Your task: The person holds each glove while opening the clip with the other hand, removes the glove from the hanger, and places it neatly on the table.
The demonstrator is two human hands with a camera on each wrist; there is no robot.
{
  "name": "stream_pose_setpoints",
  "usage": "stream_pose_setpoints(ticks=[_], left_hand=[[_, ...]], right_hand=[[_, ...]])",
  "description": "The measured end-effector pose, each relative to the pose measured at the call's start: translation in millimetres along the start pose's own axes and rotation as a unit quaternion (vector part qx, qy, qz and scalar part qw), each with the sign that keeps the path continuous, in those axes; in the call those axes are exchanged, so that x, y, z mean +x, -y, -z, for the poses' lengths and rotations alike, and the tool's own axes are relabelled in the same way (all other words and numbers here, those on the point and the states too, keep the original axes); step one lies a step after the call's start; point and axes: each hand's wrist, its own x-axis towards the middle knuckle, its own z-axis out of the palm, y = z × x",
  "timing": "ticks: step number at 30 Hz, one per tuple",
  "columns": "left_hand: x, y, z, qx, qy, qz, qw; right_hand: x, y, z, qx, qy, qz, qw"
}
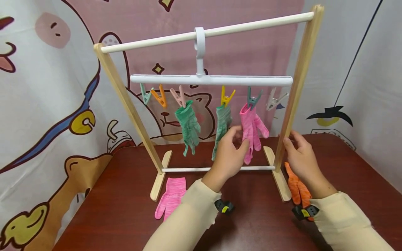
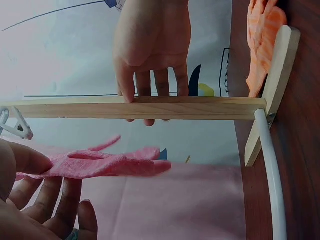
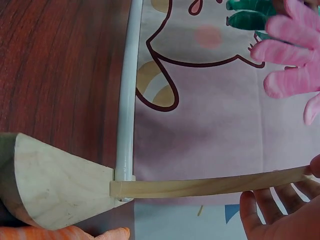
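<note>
A pink glove hangs fingers-down from a blue-green clothespin under the white hanger bar. My left hand pinches that glove, thumb above and fingers beneath in the left wrist view. Around the right upright post of the wooden stand, my right hand holds on, its thumb at the front and fingertips behind. Left of my left hand, a light green glove hangs from a yellow clothespin. A darker green glove hangs from a pink clothespin.
On the dark red table, another pink glove lies by the stand's left foot. An orange glove lies beside the right foot. Mint, orange and white clothespins hold nothing.
</note>
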Motion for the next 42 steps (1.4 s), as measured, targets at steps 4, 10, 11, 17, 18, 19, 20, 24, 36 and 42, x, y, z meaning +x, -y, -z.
stream_pose_setpoints(ticks=[4, 10, 11, 17, 18, 19, 20, 24, 36, 42], left_hand=[[-9.4, -2.5, 7.7, 0.016, 0.014, -0.001, 0.9998], [-23.5, -5.6, 18.0, 0.019, 0.032, -0.008, 0.9993], [-25.8, -6.1, 19.5, 0.019, 0.034, -0.011, 0.9992], [-38.7, -6.3, 26.4, 0.019, 0.048, -0.013, 0.9986], [-40.5, -6.2, 27.3, 0.019, 0.049, -0.014, 0.9985], [-42.1, -6.1, 28.0, 0.02, 0.049, -0.016, 0.9985], [-43.6, -6.1, 28.7, 0.021, 0.048, -0.019, 0.9985], [-47.6, -6.1, 29.7, 0.026, 0.035, -0.034, 0.9984], [-51.7, -5.1, 32.1, 0.038, 0.027, -0.076, 0.996], [-53.2, -3.2, 32.6, 0.031, 0.031, -0.076, 0.9961]], right_hand=[[0.8, -0.1, -1.2, 0.012, -0.007, 0.012, 1.0], [1.0, -3.5, -0.4, 0.009, 0.002, 0.002, 1.0], [1.1, -4.1, -0.7, 0.008, 0.004, 0.001, 1.0], [0.3, -4.3, -2.0, 0.007, 0.0, -0.001, 1.0], [0.3, -4.3, -2.3, 0.008, 0.001, -0.001, 1.0], [0.5, -4.5, -2.7, 0.009, 0.003, -0.001, 1.0], [0.5, -4.6, -2.9, 0.008, 0.004, -0.001, 1.0], [-0.2, -4.8, -3.6, 0.006, 0.003, -0.004, 1.0], [0.1, -8.0, -5.3, 0.003, -0.004, -0.009, 1.0], [1.1, -9.5, -4.5, 0.025, -0.002, 0.013, 1.0]])
